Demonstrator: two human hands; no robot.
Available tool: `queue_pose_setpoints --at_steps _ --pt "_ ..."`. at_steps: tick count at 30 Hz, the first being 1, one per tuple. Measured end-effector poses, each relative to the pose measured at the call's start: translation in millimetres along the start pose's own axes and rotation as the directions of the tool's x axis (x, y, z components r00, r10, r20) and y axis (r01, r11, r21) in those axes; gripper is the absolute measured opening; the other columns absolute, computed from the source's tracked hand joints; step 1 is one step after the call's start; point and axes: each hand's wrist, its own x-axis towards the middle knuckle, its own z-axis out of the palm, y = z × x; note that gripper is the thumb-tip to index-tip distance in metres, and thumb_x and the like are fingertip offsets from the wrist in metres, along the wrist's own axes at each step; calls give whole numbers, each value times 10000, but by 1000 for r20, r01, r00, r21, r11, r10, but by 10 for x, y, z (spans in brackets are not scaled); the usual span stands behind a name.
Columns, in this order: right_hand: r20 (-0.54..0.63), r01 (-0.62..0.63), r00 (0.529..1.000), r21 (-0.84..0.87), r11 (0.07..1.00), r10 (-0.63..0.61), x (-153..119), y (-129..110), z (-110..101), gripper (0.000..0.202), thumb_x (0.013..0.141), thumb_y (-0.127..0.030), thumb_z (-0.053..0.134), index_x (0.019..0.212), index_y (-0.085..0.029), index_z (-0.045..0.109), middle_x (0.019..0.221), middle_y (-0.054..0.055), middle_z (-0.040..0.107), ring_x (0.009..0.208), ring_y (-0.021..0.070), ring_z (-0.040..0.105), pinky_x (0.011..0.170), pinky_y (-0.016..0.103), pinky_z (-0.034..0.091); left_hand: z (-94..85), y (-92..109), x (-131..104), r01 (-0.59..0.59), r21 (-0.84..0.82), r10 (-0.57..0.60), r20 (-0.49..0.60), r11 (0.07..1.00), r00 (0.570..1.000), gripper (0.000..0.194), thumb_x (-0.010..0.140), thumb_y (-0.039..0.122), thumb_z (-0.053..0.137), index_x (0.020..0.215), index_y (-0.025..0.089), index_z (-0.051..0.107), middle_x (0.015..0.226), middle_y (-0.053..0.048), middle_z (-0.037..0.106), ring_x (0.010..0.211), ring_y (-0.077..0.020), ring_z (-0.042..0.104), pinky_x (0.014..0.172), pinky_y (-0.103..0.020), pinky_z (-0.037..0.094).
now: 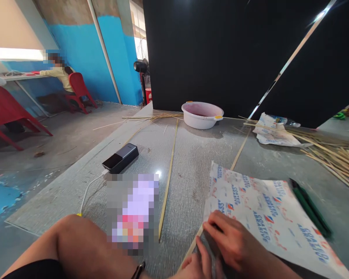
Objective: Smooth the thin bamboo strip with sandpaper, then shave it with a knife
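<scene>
A thin, pale bamboo strip [192,246] runs up from the bottom edge. My left hand [193,265] is low in the picture, fingers bent and closed on the strip's near part. Just above it, my right hand [232,240] pinches the same strip between thumb and fingers. Under and beside the right hand spreads a sheet of sandpaper [256,205], its white printed back facing up. The strip passes beneath this sheet, and its far end [241,151] shows beyond. Another bamboo strip [168,182] lies lengthwise to the left of my hands.
A blurred-out phone [136,213] and a black power bank [120,158] with a white cable lie left. Behind stands a white basin [202,116]. A dark green tool [311,209], crumpled paper [273,131] and bamboo strips [334,155] are right. A person [64,77] sits far left.
</scene>
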Motion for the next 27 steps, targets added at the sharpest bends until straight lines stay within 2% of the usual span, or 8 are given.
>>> queue_pose_setpoints --at_steps 5,9,12,14,16,22,24,27 --pt "-16 -64 998 10 998 64 5 32 -20 380 900 72 381 1013 -151 667 927 87 617 789 210 611 677 310 521 -24 -48 -16 -20 62 19 13 998 1000 398 1008 237 680 1382 118 621 1031 -119 806 735 -186 726 521 -276 414" --pt "35 -65 997 25 998 64 4 -38 -5 354 872 72 412 988 -159 653 949 89 625 811 214 612 683 310 518 24 11 -78 2 51 -3 6 999 1000 365 1007 284 687 1335 127 660 957 -104 804 761 -213 741 558 -303 472" --pt "44 -65 997 48 997 63 16 -37 7 326 888 64 428 976 -160 648 962 87 620 823 215 612 696 312 513 30 22 -101 -76 94 73 37 993 997 426 1013 297 682 1409 148 636 1049 -112 814 820 -227 760 629 -328 517" --pt "11 -87 996 9 996 86 27 15 -2 330 898 69 408 954 -158 641 956 88 609 805 213 595 689 316 503 14 15 -93 -158 146 143 110 977 984 494 1025 298 667 1493 158 588 1178 -137 803 850 -232 767 675 -349 533" --pt "-27 -107 994 -53 993 105 36 48 -10 343 895 77 387 938 -155 637 938 89 596 795 217 579 687 324 498 2 13 -68 -209 169 186 144 963 972 522 1031 303 652 1522 147 571 1191 -154 799 875 -250 779 655 -346 517" --pt "59 -64 996 9 998 64 59 -82 35 245 905 46 503 923 -163 629 944 72 616 795 204 580 696 312 494 -11 -55 13 -69 128 73 -28 989 997 414 932 243 672 1318 94 692 873 -94 775 851 -285 797 496 -283 387" --pt "31 -76 997 -10 997 76 66 -23 18 274 901 64 480 942 -159 634 958 78 615 815 206 583 711 312 496 -48 -141 18 -21 79 29 -105 997 994 416 880 215 683 1274 87 710 808 -76 757 828 -283 795 504 -286 363" --pt "-44 -144 989 -90 985 141 54 177 -46 321 937 76 415 929 -163 629 952 73 593 813 204 573 717 315 490 -119 -269 27 44 22 -40 -144 999 989 410 832 180 667 1227 89 727 766 -60 738 841 -288 791 533 -301 337"
